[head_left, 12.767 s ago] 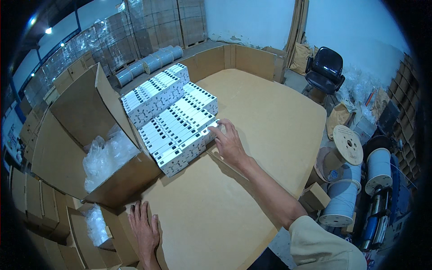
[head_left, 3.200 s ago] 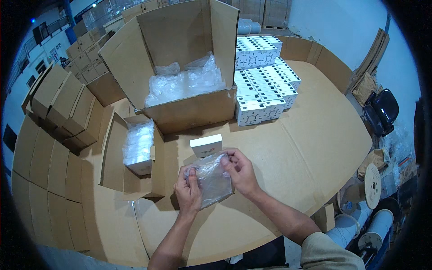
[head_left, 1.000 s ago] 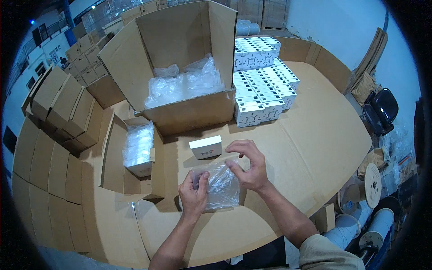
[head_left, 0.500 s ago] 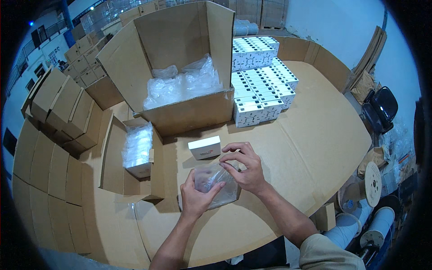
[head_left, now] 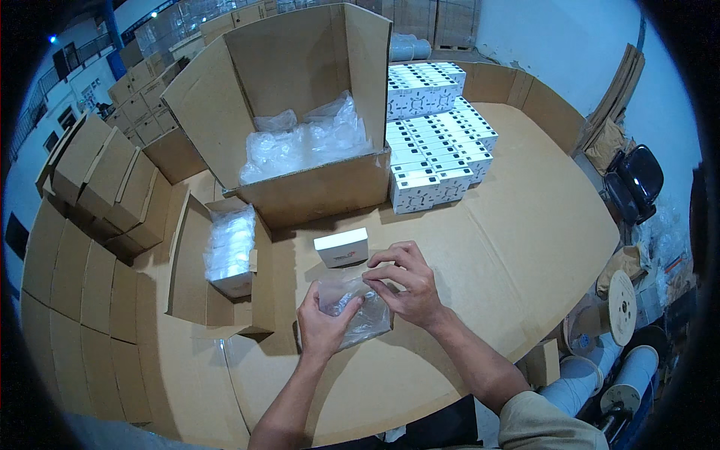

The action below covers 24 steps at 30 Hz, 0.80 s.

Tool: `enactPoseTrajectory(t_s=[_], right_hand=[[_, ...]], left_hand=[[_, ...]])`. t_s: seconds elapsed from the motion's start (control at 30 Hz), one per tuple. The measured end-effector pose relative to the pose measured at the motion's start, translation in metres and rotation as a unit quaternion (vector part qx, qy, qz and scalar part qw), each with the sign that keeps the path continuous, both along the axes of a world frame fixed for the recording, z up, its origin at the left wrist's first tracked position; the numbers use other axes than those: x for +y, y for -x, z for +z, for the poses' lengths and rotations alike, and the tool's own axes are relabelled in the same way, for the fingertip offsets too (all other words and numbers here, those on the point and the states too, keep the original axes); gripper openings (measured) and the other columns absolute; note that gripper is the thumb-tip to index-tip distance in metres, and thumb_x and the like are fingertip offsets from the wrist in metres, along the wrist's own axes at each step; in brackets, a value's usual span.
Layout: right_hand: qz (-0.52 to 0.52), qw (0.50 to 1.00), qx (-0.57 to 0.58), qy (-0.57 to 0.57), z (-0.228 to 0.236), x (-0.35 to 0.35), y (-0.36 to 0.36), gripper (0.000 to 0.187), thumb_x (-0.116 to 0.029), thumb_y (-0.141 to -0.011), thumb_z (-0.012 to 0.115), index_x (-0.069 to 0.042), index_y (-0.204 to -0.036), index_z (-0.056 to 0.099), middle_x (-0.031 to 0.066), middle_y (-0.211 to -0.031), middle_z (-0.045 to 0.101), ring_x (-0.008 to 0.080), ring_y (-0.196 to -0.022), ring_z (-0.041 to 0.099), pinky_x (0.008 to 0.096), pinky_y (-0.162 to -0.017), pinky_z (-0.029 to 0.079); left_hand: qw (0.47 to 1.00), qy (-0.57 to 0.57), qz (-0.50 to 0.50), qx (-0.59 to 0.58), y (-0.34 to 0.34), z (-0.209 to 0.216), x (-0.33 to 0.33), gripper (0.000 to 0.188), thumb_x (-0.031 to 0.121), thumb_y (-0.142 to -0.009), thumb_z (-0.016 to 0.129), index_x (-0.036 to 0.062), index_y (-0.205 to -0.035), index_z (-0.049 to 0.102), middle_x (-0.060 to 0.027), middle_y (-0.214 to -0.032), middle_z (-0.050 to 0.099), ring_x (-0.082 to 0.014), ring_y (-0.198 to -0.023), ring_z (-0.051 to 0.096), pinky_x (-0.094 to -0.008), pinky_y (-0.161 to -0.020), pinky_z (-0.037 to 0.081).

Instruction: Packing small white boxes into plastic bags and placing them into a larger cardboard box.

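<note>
Between my hands is a clear plastic bag [head_left: 370, 321], flat and wrinkled, just above the cardboard surface. My left hand [head_left: 322, 324] grips its left side, with the thumb lying across the film. With thumb and fingertips, my right hand [head_left: 409, 283] pinches the bag's upper right edge. Whether the bag's mouth is parted there I cannot tell. Just beyond the bag a small white box [head_left: 341, 248] rests on the table, touched by neither hand.
A large open carton [head_left: 315, 196] holding clear plastic bags stands at the back. Left of the white box, a smaller open carton [head_left: 262, 300] contains bagged white boxes [head_left: 230, 247]. Stacked white boxes [head_left: 427, 161] stand back right. Brown cartons [head_left: 97, 300] line the left side.
My left hand has shifted slightly left with the bag. My right hand's fingers have drawn closer together at the bag's edge. The white box has stayed put.
</note>
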State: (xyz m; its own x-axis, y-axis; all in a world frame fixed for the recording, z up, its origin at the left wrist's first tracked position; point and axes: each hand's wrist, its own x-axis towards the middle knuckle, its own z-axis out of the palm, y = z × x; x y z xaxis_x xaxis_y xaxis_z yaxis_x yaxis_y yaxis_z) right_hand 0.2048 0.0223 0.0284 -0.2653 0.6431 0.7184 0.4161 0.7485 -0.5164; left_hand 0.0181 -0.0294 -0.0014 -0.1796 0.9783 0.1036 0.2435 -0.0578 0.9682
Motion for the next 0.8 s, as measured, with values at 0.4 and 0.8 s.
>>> enactPoseTrajectory(t_s=[0.4,0.8], right_hand=[[0.061,0.996,-0.057,0.03,0.012,-0.007,-0.003,0.016,-0.007,-0.082,0.077,-0.008,-0.097,0.071,0.0046,-0.089,0.072,0.0174,-0.083,0.067,0.0363,-0.085,0.046],[0.074,0.947,-0.217,0.226,0.046,0.004,-0.001,0.014,-0.022,-0.098,0.066,-0.01,-0.103,0.072,0.0069,-0.091,0.074,0.0226,-0.082,0.064,0.0366,-0.093,0.042]], left_hand=[[0.999,0.005,-0.01,0.043,-0.001,0.009,-0.002,0.042,0.018,-0.078,0.089,0.0006,-0.105,0.063,-0.0133,-0.095,0.075,-0.0184,-0.088,0.072,-0.0343,-0.079,0.057],[0.992,0.027,-0.077,0.092,0.001,0.026,-0.007,0.056,0.022,-0.075,0.091,0.0013,-0.119,0.063,-0.0168,-0.104,0.076,-0.0263,-0.097,0.075,-0.039,-0.087,0.059]])
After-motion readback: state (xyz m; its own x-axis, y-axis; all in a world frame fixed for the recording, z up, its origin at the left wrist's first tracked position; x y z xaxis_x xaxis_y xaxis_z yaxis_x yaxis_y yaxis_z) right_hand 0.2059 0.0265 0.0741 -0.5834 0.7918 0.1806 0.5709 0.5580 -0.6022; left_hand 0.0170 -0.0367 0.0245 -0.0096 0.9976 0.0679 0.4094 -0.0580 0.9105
